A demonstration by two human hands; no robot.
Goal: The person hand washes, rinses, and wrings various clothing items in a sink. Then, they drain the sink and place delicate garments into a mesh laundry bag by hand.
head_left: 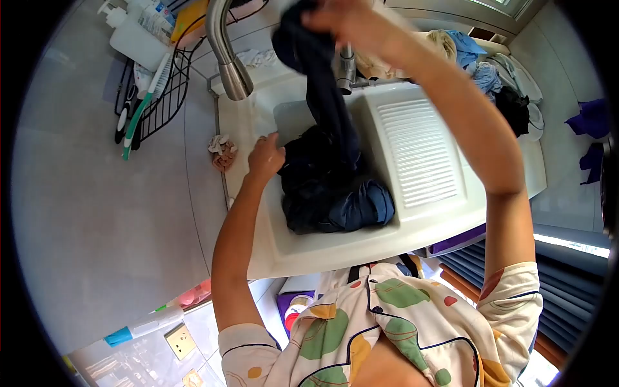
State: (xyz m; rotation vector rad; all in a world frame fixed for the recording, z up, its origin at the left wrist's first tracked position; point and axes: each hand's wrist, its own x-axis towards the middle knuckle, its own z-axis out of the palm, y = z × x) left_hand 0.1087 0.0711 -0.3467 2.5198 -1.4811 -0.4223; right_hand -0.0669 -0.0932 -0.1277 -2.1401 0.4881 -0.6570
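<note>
Dark navy and black clothes (338,209) lie bunched in the basin of a white laundry sink (284,248). My right hand (332,22), raised near the back of the sink, is closed on the top of a dark garment (329,97). The garment hangs down in a long twist onto the pile below. At the left side of the basin, my left hand (265,158) is closed against the edge of the dark clothes; its fingertips are partly hidden there. A steel faucet (233,74) reaches over the basin's back left.
A ribbed washboard (422,151) is moulded into the sink's right side. Several clothes (487,74) are heaped at the back right. A wire rack (164,106) on the left wall holds bottles and a green-white brush (148,100). Small crumpled cloths (223,153) sit on the left rim.
</note>
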